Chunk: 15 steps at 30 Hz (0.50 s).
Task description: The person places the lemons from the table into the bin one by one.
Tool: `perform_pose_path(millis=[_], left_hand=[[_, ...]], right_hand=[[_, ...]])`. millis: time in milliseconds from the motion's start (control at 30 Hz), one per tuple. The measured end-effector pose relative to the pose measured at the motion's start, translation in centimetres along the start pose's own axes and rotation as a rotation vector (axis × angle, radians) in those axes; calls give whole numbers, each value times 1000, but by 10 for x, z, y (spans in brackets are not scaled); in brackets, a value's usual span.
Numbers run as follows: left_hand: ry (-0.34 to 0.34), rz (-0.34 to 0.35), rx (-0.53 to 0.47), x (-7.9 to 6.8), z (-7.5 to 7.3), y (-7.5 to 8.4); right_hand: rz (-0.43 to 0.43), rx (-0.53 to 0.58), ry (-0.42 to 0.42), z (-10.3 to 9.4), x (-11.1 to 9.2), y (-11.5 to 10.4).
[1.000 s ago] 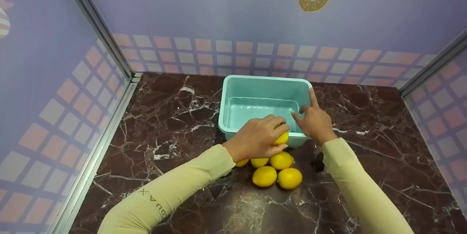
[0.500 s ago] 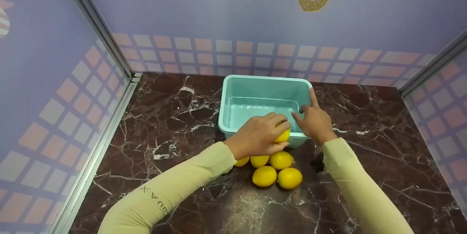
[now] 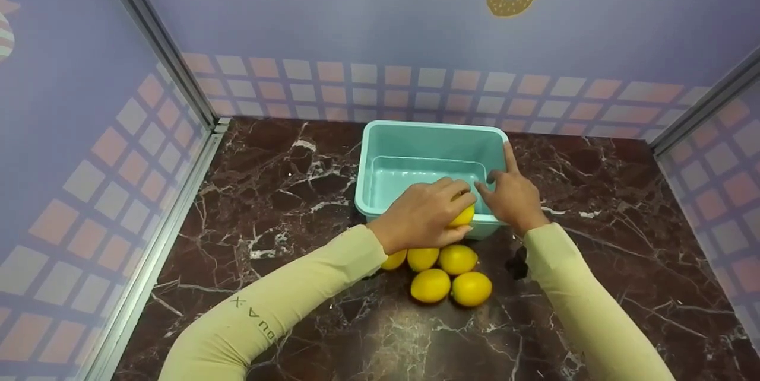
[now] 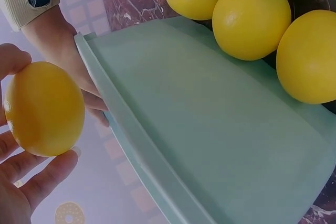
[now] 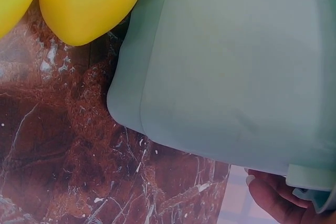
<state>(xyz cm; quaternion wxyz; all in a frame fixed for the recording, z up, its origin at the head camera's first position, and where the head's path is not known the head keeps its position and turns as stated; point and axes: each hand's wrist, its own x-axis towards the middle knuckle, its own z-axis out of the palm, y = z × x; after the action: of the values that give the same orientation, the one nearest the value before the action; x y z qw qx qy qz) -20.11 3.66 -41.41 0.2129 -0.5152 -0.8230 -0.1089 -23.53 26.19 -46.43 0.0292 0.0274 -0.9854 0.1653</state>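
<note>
My left hand (image 3: 420, 213) grips a yellow lemon (image 3: 464, 215) above the front rim of a light teal plastic bin (image 3: 432, 139). In the left wrist view, thumb and fingers wrap the held lemon (image 4: 44, 108), which is apart from the bin's rim. My right hand (image 3: 515, 198) holds the bin at its right rim, index finger stretched along the edge and thumb on the inner side. From the right wrist, curled fingers (image 5: 275, 200) show beside the rim. Several more lemons (image 3: 458, 260) lie on the tabletop in front of the bin; the left hand and forearm partly cover some.
The brown marbled tabletop (image 3: 285, 203) stretches out on both sides of the bin. Behind it stands a purple patterned wall (image 3: 409, 25), with side panels to the left and right. A small dark object (image 3: 518, 263) shows beside my right wrist.
My left hand, with the lemon in it, has shifted slightly toward the far side and to the right. The right hand, bin and lemons on the table have stayed in place.
</note>
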Motion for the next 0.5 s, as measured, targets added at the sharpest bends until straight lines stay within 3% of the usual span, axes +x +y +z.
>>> perform_pose_path(millis=[500], left_hand=[[-8, 4, -5, 5, -3, -3]], right_hand=[[2, -2, -1, 1, 2, 2]])
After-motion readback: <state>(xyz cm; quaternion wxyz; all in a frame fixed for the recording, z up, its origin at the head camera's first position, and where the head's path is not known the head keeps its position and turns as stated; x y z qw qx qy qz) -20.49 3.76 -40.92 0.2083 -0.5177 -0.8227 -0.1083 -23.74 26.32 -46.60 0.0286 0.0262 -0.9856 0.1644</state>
